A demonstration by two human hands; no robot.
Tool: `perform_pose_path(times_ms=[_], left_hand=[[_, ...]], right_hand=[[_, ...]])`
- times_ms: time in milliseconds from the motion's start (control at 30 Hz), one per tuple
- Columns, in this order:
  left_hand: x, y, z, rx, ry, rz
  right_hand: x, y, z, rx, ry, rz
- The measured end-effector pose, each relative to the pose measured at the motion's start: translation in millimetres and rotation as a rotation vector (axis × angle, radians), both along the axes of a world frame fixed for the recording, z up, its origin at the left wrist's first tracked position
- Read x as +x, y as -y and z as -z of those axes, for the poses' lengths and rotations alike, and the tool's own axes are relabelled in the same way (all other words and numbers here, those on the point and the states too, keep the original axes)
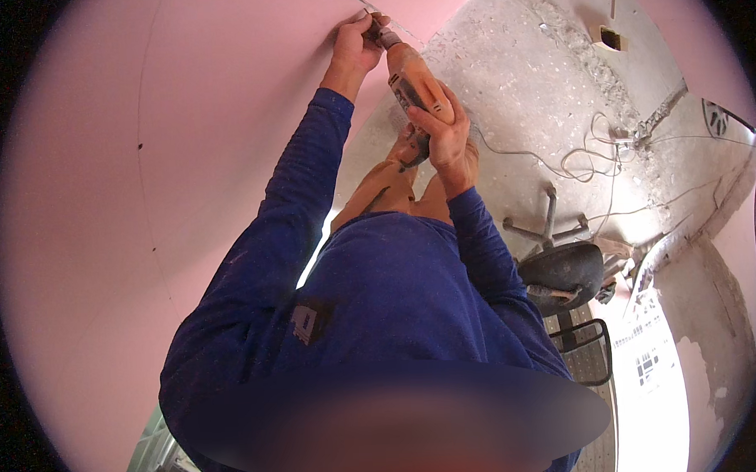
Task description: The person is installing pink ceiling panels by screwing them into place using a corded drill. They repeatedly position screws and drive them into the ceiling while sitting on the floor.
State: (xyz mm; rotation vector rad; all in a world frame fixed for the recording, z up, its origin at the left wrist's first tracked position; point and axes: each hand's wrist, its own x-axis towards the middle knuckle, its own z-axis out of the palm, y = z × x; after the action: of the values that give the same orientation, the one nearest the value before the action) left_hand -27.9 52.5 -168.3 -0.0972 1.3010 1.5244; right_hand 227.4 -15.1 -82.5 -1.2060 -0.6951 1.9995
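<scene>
An orange and black power drill [418, 78] angles up and away to the left, its handle gripped by my right hand [448, 142]. My left hand [357, 47] is closed at the drill's front end, fingers pinched around the tip beside the chuck [388, 39]. What those fingers hold is too small and shaded to make out. Both lie close to a large pink wallboard [224, 116], near its far right edge, where a dark seam runs.
A rough, dusty concrete floor [506, 90] stretches right of the board. On it lies a loosely looped cable [588, 166]. A dark swivel chair [562, 271] with splayed legs stands at my right. Farther off, a square hole [611, 38] opens in a grey surface.
</scene>
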Motion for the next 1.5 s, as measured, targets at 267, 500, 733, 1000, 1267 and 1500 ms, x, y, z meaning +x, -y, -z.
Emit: perform_pose_path(times_ms=[267, 500, 733, 1000, 1267, 1500], left_hand=[[3, 1, -5, 0.044, -0.031, 0.011], [6, -1, -9, 0.034, -0.025, 0.000], [2, 11, 0, 0.027, -0.008, 0.002], [1, 37, -1, -0.096, -0.018, 0.075], [8, 34, -13, -0.141, -0.030, 0.019], [5, 36, -9, -0.146, -0.038, 0.030]], right_hand=[[0, -1, -1, 0.017, 0.025, -0.027], [-2, -7, 7, 0.092, 0.045, -0.030], [-4, -6, 6, 0.051, 0.037, -0.039], [-7, -5, 9, 0.009, -0.008, -0.019], [-10, -8, 10, 0.100, 0.028, -0.011], [-9, -7, 8, 0.059, 0.073, -0.042]])
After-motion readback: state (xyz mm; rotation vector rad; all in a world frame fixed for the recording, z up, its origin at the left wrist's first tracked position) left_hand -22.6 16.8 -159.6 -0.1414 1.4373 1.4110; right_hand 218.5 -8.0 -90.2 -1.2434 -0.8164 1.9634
